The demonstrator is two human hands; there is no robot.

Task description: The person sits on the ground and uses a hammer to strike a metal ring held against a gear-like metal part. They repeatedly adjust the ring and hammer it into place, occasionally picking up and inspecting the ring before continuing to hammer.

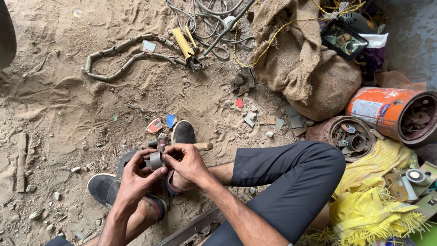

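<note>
Grey strip (156, 160) — pinched between left hand (136, 175), right hand (187, 161)

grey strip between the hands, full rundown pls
The grey strip is a short, flat band, dull metal by its look, bent into a slight curve. It sits upright between the left hand and the right hand, pinched by fingertips on both sides, above the sandalled feet and a toothed sprocket on the sandy ground. Its lower edge is hidden by fingers.

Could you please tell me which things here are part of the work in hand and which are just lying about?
In hand: left hand and right hand hold a grey metal strip; toothed gear beneath.
Lying about: burlap sack, orange can, cables, yellow cloth.
</note>
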